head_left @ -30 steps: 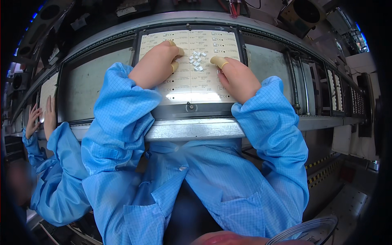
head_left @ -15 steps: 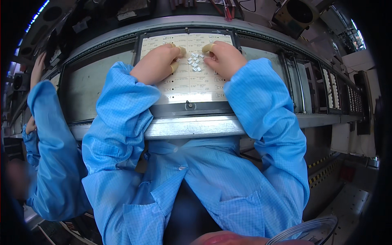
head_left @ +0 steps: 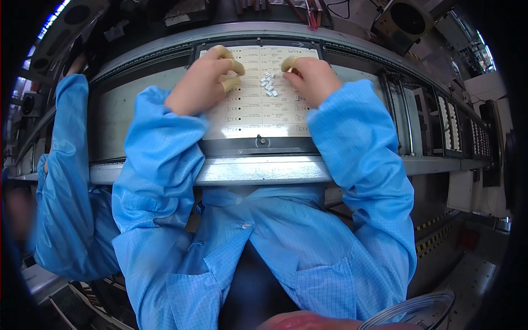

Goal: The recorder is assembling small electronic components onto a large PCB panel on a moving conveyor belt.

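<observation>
A pale panel [head_left: 250, 118], divided into rows of printed strips, lies in a dark frame in front of me. A small heap of white parts [head_left: 269, 85] rests on its middle. My left hand [head_left: 206, 80] hovers over the panel's left side, yellow cots on its fingers, thumb and forefinger apart with nothing visible between them. To the right of the heap is my right hand [head_left: 314, 78], its forefinger in a yellow cot. A gap shows between its curled forefinger and thumb, and I see no part there.
The frame sits on a conveyor with a metal front rail [head_left: 264, 169]. At the left, a co-worker's blue sleeve [head_left: 69, 137] reaches over the line. Red-handled tools [head_left: 312, 19] lie beyond the far rail, and a dark round-faced device [head_left: 404, 22] stands far right.
Both my hands have drawn slightly outward from the heap. The whole view has shifted a little, and the co-worker's arm at the left has changed position.
</observation>
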A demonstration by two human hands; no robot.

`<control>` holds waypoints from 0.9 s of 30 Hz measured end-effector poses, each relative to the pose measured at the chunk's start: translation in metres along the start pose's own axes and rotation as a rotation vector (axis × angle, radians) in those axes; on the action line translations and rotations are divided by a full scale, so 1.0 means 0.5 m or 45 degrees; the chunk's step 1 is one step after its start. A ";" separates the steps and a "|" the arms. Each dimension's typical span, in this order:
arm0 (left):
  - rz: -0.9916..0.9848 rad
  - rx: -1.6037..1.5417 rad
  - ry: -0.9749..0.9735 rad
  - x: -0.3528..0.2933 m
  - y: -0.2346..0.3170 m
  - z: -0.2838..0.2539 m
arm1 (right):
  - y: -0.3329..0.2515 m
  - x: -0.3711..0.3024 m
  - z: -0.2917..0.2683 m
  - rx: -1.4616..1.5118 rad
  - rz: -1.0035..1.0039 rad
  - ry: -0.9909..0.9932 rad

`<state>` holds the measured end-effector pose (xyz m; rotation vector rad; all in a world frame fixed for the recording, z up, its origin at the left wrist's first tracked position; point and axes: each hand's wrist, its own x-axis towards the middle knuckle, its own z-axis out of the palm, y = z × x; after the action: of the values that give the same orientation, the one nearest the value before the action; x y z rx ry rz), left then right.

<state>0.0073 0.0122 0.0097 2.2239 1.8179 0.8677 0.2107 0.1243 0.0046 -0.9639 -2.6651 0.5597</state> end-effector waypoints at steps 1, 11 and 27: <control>-0.009 0.002 -0.008 -0.011 0.004 -0.011 | 0.003 -0.014 -0.006 0.012 -0.038 0.042; -0.327 -0.145 -0.165 -0.064 -0.031 0.030 | 0.071 -0.099 0.005 0.207 -0.061 0.148; -0.154 -0.048 -0.110 -0.060 -0.024 0.056 | 0.081 -0.103 0.006 0.367 -0.045 0.182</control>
<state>0.0082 -0.0058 -0.0293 2.0711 1.8583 0.7644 0.2709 0.1185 -0.0210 -0.8383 -2.3876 0.8079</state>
